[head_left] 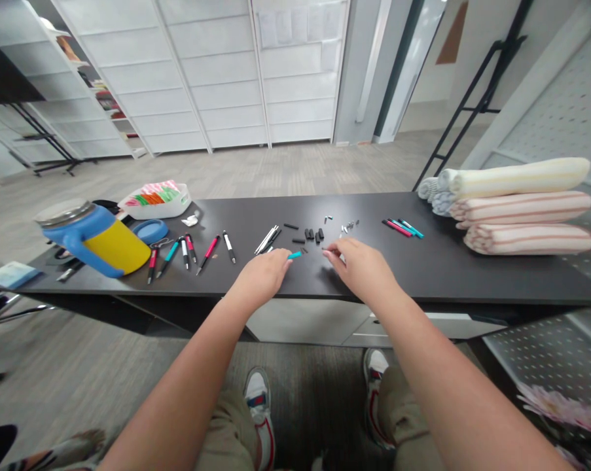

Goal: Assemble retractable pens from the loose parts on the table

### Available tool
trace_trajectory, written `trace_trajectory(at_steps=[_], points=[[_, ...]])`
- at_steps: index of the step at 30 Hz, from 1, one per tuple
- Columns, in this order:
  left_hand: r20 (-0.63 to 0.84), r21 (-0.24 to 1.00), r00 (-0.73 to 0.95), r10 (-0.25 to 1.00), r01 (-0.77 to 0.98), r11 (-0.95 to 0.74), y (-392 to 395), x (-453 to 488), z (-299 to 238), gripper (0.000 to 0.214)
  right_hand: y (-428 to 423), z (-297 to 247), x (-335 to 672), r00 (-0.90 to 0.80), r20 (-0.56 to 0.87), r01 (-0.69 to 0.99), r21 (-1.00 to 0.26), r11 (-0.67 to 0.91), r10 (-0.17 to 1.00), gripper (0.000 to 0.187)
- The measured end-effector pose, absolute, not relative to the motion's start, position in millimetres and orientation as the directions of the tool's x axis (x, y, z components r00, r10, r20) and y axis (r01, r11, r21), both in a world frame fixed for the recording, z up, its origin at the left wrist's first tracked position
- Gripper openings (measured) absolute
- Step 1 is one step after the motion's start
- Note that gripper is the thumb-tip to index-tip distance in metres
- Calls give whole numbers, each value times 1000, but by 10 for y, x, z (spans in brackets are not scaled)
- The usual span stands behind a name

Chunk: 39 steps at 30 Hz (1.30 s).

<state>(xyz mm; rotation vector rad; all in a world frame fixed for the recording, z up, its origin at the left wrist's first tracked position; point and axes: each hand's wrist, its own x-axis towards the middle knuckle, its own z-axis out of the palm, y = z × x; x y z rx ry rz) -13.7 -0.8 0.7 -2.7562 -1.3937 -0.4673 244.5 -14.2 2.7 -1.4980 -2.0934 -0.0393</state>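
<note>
My left hand [264,273] rests on the dark table [452,268], fingers closed on a teal pen part [295,255] that sticks out to the right. A short gap away, my right hand [358,261] is on the table with its fingertips pinched over a small piece I cannot make out. Just beyond the hands lie loose pen parts: white and black barrels [268,239], short black pieces [311,234] and tiny metal bits [347,227].
Several whole pens [190,252] lie to the left, three more [403,227] to the right. A yellow and blue jug [96,241], a blue lid [149,230] and a white tray [155,199] sit far left. Rolled towels [516,206] are stacked at right.
</note>
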Motion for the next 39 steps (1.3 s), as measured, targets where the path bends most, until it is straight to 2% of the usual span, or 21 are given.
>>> trace_trajectory(at_steps=[2,5,9,15,21,25,39], points=[[252,129,524,813,815,-565,8,-149,12,33,-82,-15,2525,-139,426,919,-282,277,894,13],[236,123,514,825,826,-550,12,-137,22,32,-16,-83,2553,-87,377,947,-255,194,922,19],[246,137,503,829,828,-544,-2,-126,28,30,51,-132,2490,-85,348,953,-244,178,934,20],[265,119,499,825,832,-542,-41,-117,22,34,94,-153,2419,-84,380,960,-218,177,921,19],[216,86,457,863,871,-483,-85,-97,53,53,31,-70,2356,-45,291,974,-199,106,956,22],[219,69,424,879,892,-447,-96,-87,54,62,3,-55,2325,-64,294,976,-181,121,954,24],[237,14,410,881,905,-425,-109,-71,53,45,26,-56,2293,-9,264,975,-213,67,964,23]])
